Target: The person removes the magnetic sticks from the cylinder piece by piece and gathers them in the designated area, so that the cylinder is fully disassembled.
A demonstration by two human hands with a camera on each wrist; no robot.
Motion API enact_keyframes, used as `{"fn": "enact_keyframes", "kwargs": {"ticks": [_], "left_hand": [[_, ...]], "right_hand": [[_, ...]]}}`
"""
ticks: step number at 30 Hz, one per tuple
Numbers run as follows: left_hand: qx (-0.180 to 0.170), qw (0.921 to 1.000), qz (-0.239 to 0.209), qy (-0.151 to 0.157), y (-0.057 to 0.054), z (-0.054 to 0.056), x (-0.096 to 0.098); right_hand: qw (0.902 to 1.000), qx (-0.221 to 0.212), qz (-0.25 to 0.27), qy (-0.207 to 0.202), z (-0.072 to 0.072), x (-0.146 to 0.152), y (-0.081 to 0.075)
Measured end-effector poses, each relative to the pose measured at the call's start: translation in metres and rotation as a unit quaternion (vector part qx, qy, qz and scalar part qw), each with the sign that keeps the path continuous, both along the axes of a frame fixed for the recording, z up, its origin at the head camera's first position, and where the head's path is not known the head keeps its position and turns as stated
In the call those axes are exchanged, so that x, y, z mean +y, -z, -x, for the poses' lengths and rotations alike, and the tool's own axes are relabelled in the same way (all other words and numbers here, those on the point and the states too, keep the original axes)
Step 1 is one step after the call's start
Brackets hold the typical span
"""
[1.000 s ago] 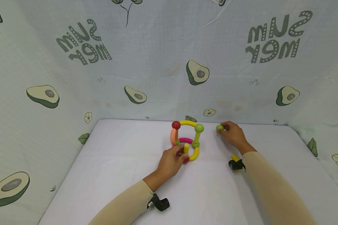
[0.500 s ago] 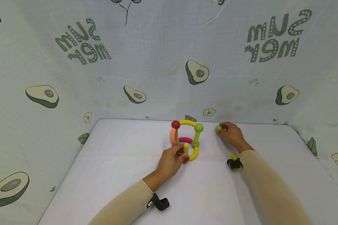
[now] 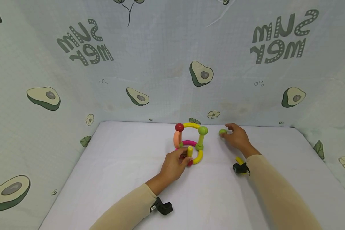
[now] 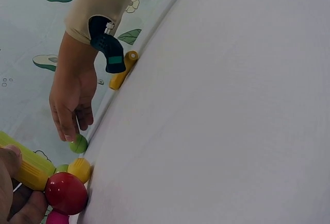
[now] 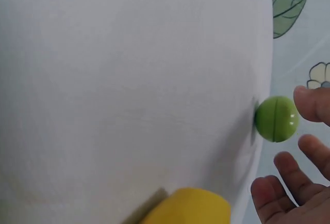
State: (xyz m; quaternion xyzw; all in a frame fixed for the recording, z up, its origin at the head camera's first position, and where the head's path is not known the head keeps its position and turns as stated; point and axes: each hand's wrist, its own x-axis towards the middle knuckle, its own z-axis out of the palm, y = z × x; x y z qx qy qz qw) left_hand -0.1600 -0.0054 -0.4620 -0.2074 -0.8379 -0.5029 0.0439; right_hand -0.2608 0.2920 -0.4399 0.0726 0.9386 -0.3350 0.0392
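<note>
My left hand [image 3: 172, 164] pinches an upright yellow stick [image 3: 190, 150] that stands on a red ball [image 4: 66, 193], at the near corner of a frame of balls and sticks. Red and green balls top the frame's back, joined by a curved yellow stick [image 3: 191, 125]; a magenta curved stick [image 3: 189, 142] lies low between the sides. Right of the frame, a loose green ball [image 5: 277, 119] rests on the table. Close over it is my right hand [image 3: 237, 137], its thumb and fingers spread and apart from the ball in the right wrist view.
Another yellow stick [image 3: 240, 161] lies on the white table [image 3: 126, 153], partly hidden by the camera on my right wrist. A patterned cloth [image 3: 166, 64] with avocado prints hangs behind the table's back edge.
The green ball has shifted slightly left. My right index finger has lifted from it, so the fingers that held it are now parted. My left hand and the frame stay still.
</note>
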Motion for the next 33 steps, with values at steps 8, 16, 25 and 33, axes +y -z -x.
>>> {"fn": "enact_keyframes", "kwargs": {"ticks": [8,16,25,33], "left_hand": [[0.003,1.0000,0.006,-0.002,0.001,-0.001,0.000],[-0.001,1.0000,0.004,-0.004,0.002,-0.001,-0.001],[0.006,0.9999,0.011,-0.005,0.002,0.000,-0.001],[0.000,0.9999,0.014,-0.005,0.000,0.001,0.001]], "right_hand": [[0.9984,0.052,0.017,-0.009,-0.016,-0.005,-0.017],[0.9940,0.099,0.038,-0.026,-0.045,-0.025,-0.032],[0.9828,0.160,0.039,-0.083,-0.081,-0.045,-0.033],[0.9669,0.185,0.040,-0.172,-0.098,-0.067,-0.034]]}}
